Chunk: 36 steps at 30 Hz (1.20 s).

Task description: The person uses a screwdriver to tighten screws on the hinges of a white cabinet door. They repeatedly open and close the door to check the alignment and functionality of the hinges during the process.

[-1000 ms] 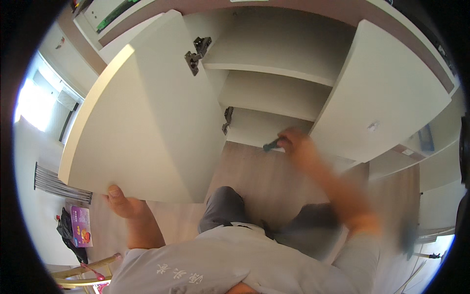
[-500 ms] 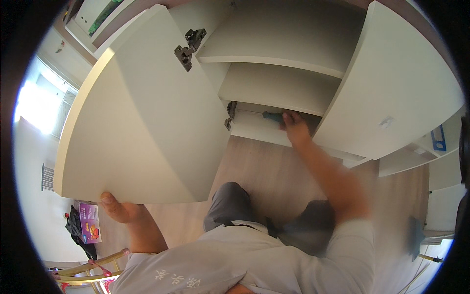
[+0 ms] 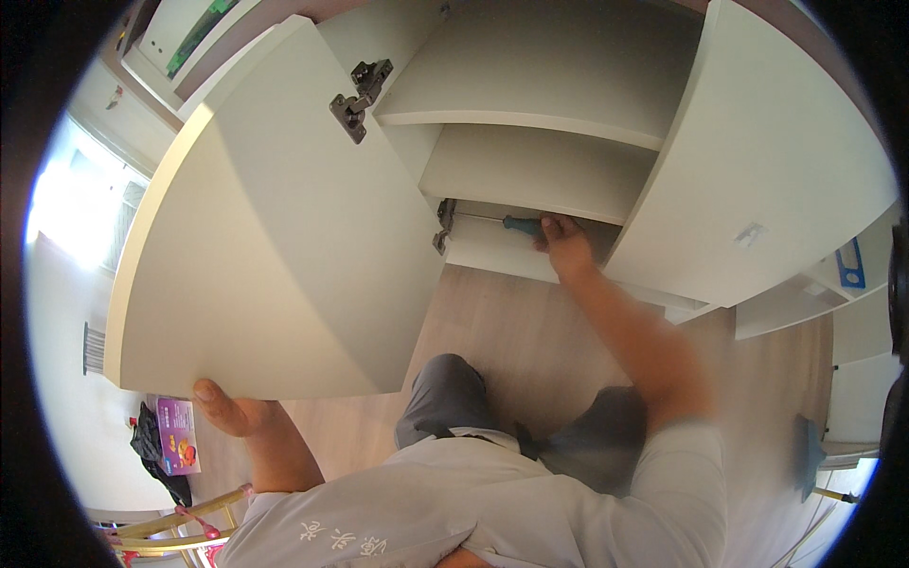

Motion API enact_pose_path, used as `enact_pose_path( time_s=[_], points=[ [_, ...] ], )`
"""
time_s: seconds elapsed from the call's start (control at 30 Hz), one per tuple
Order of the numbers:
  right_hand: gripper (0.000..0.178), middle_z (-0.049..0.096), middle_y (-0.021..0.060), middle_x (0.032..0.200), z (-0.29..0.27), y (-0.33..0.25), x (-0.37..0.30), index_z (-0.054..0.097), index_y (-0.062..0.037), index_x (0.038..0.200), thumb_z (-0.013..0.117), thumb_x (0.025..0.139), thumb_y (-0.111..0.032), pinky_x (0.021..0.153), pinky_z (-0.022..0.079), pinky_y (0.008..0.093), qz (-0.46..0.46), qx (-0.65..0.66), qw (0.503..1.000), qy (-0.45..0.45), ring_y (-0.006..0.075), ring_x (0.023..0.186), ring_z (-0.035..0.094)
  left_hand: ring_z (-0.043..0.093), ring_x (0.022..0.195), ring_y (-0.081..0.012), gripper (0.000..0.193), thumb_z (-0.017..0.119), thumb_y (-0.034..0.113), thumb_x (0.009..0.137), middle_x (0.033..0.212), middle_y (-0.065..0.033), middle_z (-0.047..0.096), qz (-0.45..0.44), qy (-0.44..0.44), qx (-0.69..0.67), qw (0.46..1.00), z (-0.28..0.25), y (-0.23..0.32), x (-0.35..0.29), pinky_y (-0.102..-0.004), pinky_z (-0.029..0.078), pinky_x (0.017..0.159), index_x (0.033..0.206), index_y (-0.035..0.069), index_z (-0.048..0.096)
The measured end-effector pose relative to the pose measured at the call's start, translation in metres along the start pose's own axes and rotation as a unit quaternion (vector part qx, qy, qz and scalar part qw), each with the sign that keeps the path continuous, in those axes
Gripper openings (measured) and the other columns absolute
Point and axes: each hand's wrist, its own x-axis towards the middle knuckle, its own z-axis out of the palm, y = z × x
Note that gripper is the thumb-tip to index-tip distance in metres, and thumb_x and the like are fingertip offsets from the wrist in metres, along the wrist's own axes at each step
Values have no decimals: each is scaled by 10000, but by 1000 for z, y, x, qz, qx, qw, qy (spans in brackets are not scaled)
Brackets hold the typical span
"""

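My right hand (image 3: 566, 242) grips a screwdriver (image 3: 502, 222) with a teal handle. Its thin shaft reaches left to the lower metal hinge (image 3: 443, 223) of the open white cabinet door (image 3: 275, 237). My left hand (image 3: 227, 413) holds the bottom corner of that door from below, thumb on its front face. An upper metal hinge (image 3: 360, 87) sits on the door's inner edge, apart from the cabinet. The white cabinet (image 3: 540, 114) shows two shelves inside.
A second white door (image 3: 757, 170) stands open on the right. The floor (image 3: 502, 322) is light wood. A dark bag and a purple box (image 3: 175, 440) lie at lower left beside a wooden chair (image 3: 180, 525). My knees (image 3: 454, 379) are bent below me.
My right hand has moved up and left into the cabinet, bringing the screwdriver tip to the lower hinge. The left hand stays under the door's corner.
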Motion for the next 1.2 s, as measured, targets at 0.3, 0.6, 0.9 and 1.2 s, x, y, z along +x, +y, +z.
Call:
enact_pose_path(
  time_s=[0.3, 0.6, 0.9, 1.2],
  points=[
    [347, 677, 142, 1038, -16, 11, -3, 618, -61, 1296, 603, 1062, -317, 700, 587, 325, -292, -314, 903, -11, 225, 756, 692, 682, 1126, -286, 386, 608, 217, 999, 1305, -176, 663, -25, -4, -64, 998, 9, 0, 2, -441, 589, 908, 1311, -10, 602],
    [384, 621, 113, 884, -10, -34, 9, 572, -61, 1273, 623, 1035, -359, 558, 508, 365, 134, -121, 981, -67, 197, 655, 589, 426, 1440, -326, 578, 546, 313, 1046, 1576, -173, 442, -45, -142, -122, 981, -13, 1, -2, -549, 303, 1194, 1519, 13, 406],
    [449, 606, 127, 899, -12, -24, 15, 539, -41, 1323, 567, 1061, -403, 627, 513, 385, 44, -278, 958, -59, 229, 718, 574, 464, 1411, -330, 569, 549, 305, 1047, 1553, -179, 473, -68, -140, -162, 974, -6, -1, 1, -554, 339, 1171, 1518, 13, 420],
    [425, 591, 107, 847, -14, -25, 11, 568, -44, 1179, 529, 1073, -453, 623, 472, 371, 91, -150, 979, -104, 218, 685, 544, 708, 1023, -333, 402, 607, 184, 985, 1320, -227, 641, -34, 37, -117, 992, 1, 0, -5, -441, 616, 758, 1319, -39, 581]
  ],
)
